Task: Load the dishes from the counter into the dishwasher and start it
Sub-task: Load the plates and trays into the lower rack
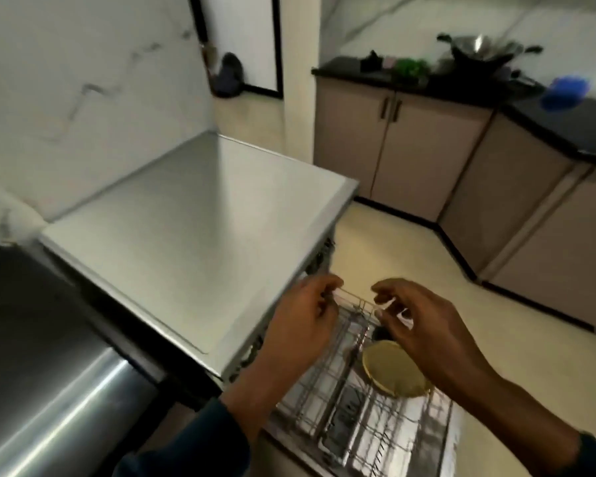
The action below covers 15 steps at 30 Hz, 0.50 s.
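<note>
Steel wire rack is pulled out of the dishwasher and both hands are up at its far rail, so that's the bit that matters for whatever comes next. The rack runs lengthwise out from under the brushed metal top toward the bottom right of the view, and the hands sit at the end nearest the machine's opening.

Left hand looks curled around the thin top wire of the rack, fingers hooked over it right by the dishwasher's front edge. Right hand is just beside it, fingers bent and loosely spread over the same rail; I honestly can't tell if it's pinching the wire or hovering a hair above it, the frame is pretty smeared there.

One round yellowish plate is already lying in the rack, tilted, directly under the right wrist and closer to that hand than the left. Rest of the rack looks unfilled as far as I can see.

My guess: the rack is about to get slid in or out along its long axis, straight into the cavity to the upper left, with both hands sharing the rail. More dishes would have to come from the black desk across the room, where a wok and a blue thing sit, well apart from the hands. So loading seems barely started.
</note>
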Tool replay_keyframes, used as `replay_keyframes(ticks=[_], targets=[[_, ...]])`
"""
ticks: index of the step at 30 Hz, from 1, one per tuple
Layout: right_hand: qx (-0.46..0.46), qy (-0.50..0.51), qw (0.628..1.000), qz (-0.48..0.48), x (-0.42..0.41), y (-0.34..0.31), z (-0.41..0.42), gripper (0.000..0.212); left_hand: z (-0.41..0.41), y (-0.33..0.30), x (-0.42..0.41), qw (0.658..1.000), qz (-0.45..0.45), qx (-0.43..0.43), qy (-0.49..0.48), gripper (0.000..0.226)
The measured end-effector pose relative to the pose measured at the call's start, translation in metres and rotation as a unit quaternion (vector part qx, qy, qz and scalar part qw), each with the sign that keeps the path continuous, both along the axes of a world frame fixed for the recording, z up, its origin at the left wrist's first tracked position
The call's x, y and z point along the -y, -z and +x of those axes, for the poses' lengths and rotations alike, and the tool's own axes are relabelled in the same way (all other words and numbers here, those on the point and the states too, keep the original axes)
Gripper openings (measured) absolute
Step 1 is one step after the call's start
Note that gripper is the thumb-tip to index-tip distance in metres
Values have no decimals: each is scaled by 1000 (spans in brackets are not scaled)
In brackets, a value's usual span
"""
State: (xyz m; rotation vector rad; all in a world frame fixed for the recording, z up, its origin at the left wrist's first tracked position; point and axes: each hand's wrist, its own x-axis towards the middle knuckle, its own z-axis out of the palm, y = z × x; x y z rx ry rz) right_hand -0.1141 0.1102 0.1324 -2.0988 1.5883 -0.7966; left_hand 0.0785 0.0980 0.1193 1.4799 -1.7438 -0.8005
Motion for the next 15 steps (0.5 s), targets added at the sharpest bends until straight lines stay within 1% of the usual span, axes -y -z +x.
replay_keyframes(ticks=[1,2,5,7,10,13,15], targets=[[-2,-30,1000,-5,-4,-13,18,38,15,-14,-7,1000,-20,7,-11,28],[-3,-46,999,2,-11,-14,25,40,19,-15,-12,1000,-24,11,-9,28],[-5,-108,994,-19,-15,-22,56,42,43,-25,-25,998,-34,15,-48,27],[-11,-151,988,-21,-13,-25,75,44,61,-33,-38,996,-35,7,-88,26],[7,-196,980,-17,-7,-31,101,40,87,-40,-55,989,-30,21,-144,25],[21,-269,963,-12,-3,-39,134,41,116,-46,-79,974,-28,29,-222,26],[31,-299,954,-11,-2,-41,153,38,135,-48,-95,963,-30,37,-264,25]])
